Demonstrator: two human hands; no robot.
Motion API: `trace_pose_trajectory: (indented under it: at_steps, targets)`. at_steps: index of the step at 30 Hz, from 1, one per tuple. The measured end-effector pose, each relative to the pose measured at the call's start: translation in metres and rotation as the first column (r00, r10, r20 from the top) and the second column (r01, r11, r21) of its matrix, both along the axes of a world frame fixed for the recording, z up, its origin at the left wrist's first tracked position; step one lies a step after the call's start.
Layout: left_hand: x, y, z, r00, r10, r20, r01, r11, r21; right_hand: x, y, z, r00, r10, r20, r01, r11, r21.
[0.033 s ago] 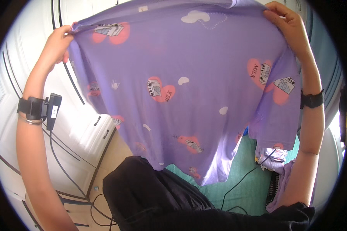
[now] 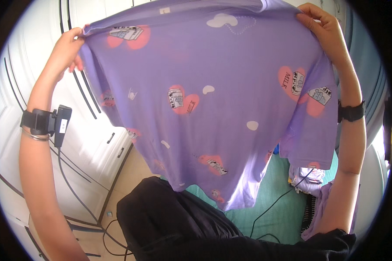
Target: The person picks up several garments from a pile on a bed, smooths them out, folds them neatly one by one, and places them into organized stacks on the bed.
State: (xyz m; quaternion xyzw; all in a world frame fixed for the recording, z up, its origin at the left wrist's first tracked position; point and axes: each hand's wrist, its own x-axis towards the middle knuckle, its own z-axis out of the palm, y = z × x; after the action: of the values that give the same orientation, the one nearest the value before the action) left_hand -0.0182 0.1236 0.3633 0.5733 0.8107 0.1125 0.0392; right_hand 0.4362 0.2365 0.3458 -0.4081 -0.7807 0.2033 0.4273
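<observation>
A purple short-sleeved T-shirt with pink hearts, carton prints and white patches hangs spread out in the air before me. My left hand pinches its upper left part, thumb and forefinger closed on the cloth. At the upper right, my right hand grips the other shoulder area, its fingers partly behind the fabric. One sleeve droops below the right hand. The hem falls in loose folds above my dark-trousered leg.
White cabinets with dark handles stand at the left. A teal bed cover lies below at the right, with folded clothes and another purple garment on it. A black cable runs down from the device on my left wrist.
The shirt has swayed very slightly and both hands have shifted a touch. My grip on each side is the same.
</observation>
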Motion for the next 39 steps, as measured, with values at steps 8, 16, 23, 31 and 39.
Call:
trace_pose_trajectory:
  at_steps: [8,16,23,31,39]
  targets:
    - [-0.018,0.041,-0.061,0.894,-0.094,0.439,-0.017,0.97,0.242,0.026,0.056,-0.066,0.961,0.027,0.274,-0.006,0.997,-0.075]
    - [-0.05,0.078,-0.111,0.918,-0.255,0.303,0.018,0.791,0.612,0.036,0.091,-0.087,0.998,0.051,-0.041,-0.062,0.934,-0.352]
    - [-0.051,0.083,-0.116,0.953,-0.282,0.111,0.134,0.722,0.679,0.053,0.098,-0.094,0.994,0.055,0.093,-0.047,0.995,-0.086]
    - [-0.024,0.044,-0.107,0.95,-0.312,-0.023,0.232,0.653,0.721,0.019,0.016,-0.071,0.974,-0.021,0.226,0.017,1.0,0.021]
    - [-0.006,0.037,-0.098,0.963,-0.254,-0.092,0.248,0.694,0.676,0.018,0.005,-0.07,0.988,-0.038,0.153,0.024,0.995,0.095]
